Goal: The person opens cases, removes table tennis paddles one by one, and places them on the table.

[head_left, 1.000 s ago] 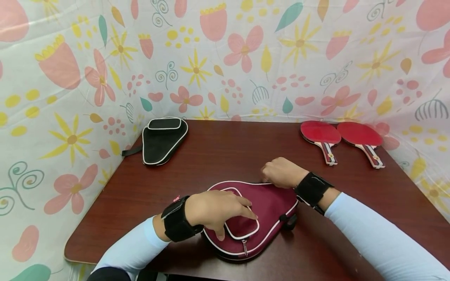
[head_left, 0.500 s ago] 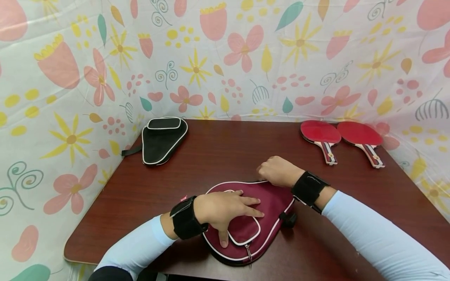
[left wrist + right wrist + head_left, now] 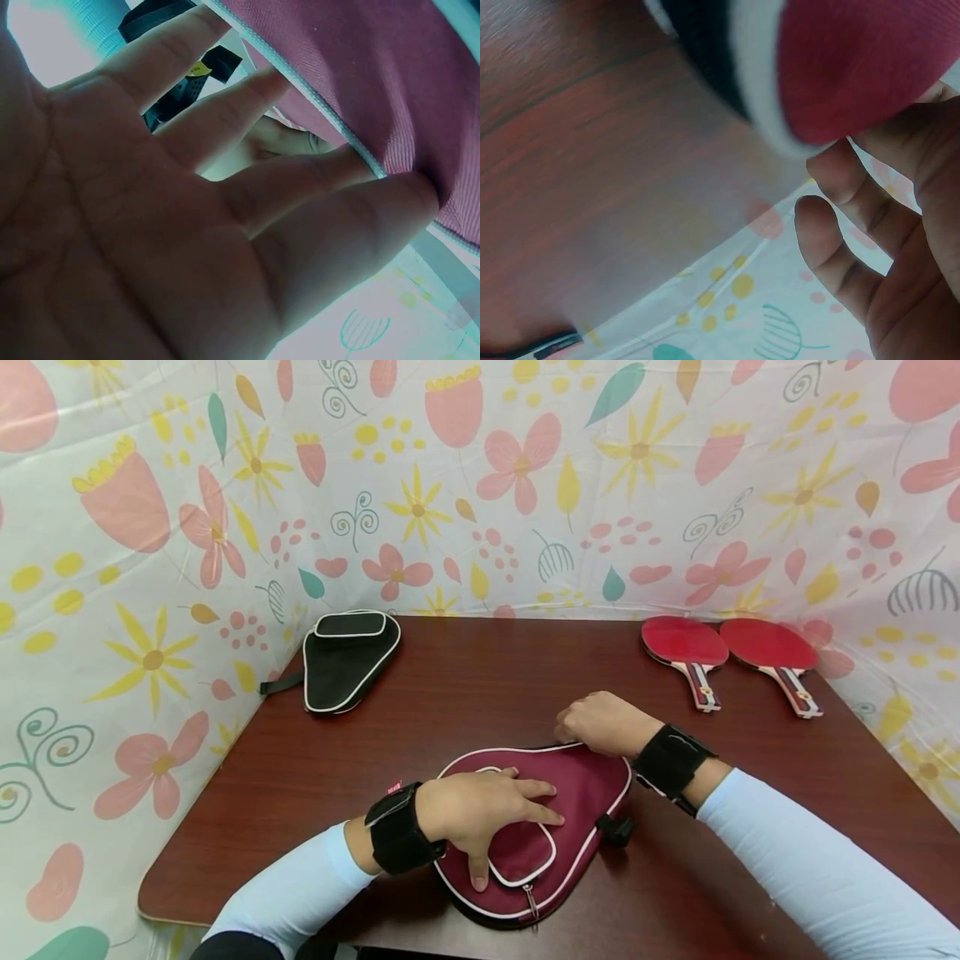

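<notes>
A maroon paddle case (image 3: 585, 777) with white piping lies flat near the table's front, its narrow end toward the back right. My left hand (image 3: 480, 810) rests spread across its small pocket, thumb toward the near edge. In the left wrist view the straight fingers meet the maroon cloth (image 3: 360, 67). My right hand (image 3: 607, 725), fingers curled, pinches the case's far edge near the narrow end. The right wrist view shows its fingertips (image 3: 819, 225) right at the white-piped corner; what lies between thumb and index finger is hidden. A metal zipper pull (image 3: 531, 902) hangs at the pocket's near side.
A black paddle case (image 3: 348, 664) with white piping lies at the back left of the brown table (image 3: 480, 685). Two red table tennis paddles, a left one (image 3: 685, 643) and a right one (image 3: 768, 645), lie at the back right. A flowered cloth (image 3: 487, 485) hangs behind.
My left hand has shifted right and spread flat on the case. The right hand moved slightly left, then back right along the case's far edge. The case has turned a little.
</notes>
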`<state>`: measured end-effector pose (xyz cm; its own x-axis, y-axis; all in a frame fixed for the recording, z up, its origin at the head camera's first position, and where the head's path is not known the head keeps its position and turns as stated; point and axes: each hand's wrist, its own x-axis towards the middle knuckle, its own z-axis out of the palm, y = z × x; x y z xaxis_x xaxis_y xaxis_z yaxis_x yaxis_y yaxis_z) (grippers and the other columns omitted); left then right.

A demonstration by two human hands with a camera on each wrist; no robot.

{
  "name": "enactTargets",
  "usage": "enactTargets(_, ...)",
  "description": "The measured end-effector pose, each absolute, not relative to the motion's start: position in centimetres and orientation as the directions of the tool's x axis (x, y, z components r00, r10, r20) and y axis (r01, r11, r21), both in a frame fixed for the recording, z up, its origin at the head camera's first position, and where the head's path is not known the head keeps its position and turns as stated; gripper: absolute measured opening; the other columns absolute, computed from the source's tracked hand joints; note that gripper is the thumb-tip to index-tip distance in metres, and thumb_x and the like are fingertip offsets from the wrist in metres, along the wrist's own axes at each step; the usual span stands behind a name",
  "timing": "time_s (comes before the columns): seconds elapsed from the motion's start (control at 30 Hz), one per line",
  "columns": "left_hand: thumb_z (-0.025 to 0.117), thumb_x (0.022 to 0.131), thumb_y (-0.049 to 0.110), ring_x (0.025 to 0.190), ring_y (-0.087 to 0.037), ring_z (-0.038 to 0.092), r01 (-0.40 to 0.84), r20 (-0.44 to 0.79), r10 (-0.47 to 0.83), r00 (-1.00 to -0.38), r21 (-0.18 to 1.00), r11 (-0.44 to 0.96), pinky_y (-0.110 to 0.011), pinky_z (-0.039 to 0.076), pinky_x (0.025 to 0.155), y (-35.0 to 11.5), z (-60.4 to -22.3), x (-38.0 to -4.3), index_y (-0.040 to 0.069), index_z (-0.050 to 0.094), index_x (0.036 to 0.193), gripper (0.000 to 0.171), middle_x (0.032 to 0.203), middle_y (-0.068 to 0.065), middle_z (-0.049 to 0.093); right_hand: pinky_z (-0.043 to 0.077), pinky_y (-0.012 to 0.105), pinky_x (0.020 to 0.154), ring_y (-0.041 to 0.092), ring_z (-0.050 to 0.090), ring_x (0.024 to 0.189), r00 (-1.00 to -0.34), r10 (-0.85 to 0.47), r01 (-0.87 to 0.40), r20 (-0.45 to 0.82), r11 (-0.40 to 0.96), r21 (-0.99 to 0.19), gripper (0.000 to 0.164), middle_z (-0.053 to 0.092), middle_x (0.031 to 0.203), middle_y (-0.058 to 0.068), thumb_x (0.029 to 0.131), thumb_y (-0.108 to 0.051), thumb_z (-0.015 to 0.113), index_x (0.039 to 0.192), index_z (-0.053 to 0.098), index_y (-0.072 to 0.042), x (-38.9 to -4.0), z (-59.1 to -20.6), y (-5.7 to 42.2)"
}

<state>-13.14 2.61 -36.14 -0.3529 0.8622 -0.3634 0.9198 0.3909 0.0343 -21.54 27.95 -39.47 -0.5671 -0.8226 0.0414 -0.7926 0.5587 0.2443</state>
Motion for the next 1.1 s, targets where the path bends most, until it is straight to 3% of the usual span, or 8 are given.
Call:
enactTargets(0.27, 0.100, 0.055, 0.048, 0.146, -0.037, 0.039, 0.922, -0.362, 0.863, -0.351, 0.029, 0.387, -0.045, 0.036, 0.116, 2.7, -36.1, -13.0, 0.040, 0.042, 0.156, 0.116, 0.165, 0.006, 0.032, 0.041, 0.027, 0.052, 0.006, 0.045, 0.056, -0.640, -0.767, -0.752, 0.044, 0.637, 0.168, 0.039, 0.054, 0.070, -0.012, 0.085, 0.007, 0.073, 0.070, 0.066, -0.028, -20.9, -39.6, 30.3)
enactTargets(0.5, 0.101, 0.055, 0.048, 0.146, -0.033, 0.040, 0.922, -0.355, 0.867, -0.348, 0.035, 0.385, -0.044, 0.036, 0.116, 2.7, -36.2, -13.3, 0.039, 0.043, 0.156, 0.116, 0.164, 0.005, 0.033, 0.047, 0.030, 0.056, 0.005, 0.052, 0.062, -0.680, -0.731, -0.725, 0.052, 0.681, 0.102, 0.035, 0.059, 0.075, -0.015, 0.088, 0.001, 0.073, 0.073, 0.066, -0.030, -20.4, -39.5, 32.2)
enactTargets(0.7, 0.100, 0.055, 0.048, 0.144, -0.041, 0.041, 0.917, -0.361, 0.865, -0.348, 0.062, 0.395, -0.044, 0.037, 0.115, 2.7, -36.3, -13.3, 0.040, 0.043, 0.156, 0.116, 0.165, 0.006, 0.032, 0.044, 0.028, 0.059, 0.006, 0.049, 0.066, -0.730, -0.683, -0.682, 0.026, 0.731, 0.021, 0.033, 0.055, 0.076, -0.015, 0.089, -0.001, 0.072, 0.075, 0.063, -0.030, -19.5, -39.7, 33.4)
enactTargets(0.83, 0.100, 0.055, 0.049, 0.144, -0.038, 0.041, 0.919, -0.360, 0.868, -0.342, 0.064, 0.389, -0.044, 0.036, 0.116, 2.7, -36.4, -13.3, 0.040, 0.043, 0.155, 0.116, 0.164, 0.006, 0.033, 0.046, 0.030, 0.062, 0.006, 0.052, 0.070, -0.755, -0.656, -0.656, 0.001, 0.755, -0.007, 0.031, 0.057, 0.079, -0.015, 0.089, -0.002, 0.074, 0.078, 0.065, -0.030, -18.9, -39.7, 34.0)
enactTargets(1.1, 0.099, 0.058, 0.050, 0.144, -0.041, 0.041, 0.912, -0.373, 0.859, -0.351, 0.072, 0.404, -0.048, 0.038, 0.115, 2.6, -36.3, -13.3, 0.040, 0.043, 0.156, 0.113, 0.165, 0.005, 0.032, 0.044, 0.030, 0.062, 0.007, 0.050, 0.072, -0.761, -0.649, -0.646, -0.017, 0.759, -0.082, 0.032, 0.057, 0.080, -0.015, 0.089, -0.001, 0.070, 0.079, 0.065, -0.030, -18.7, -39.7, 34.3)
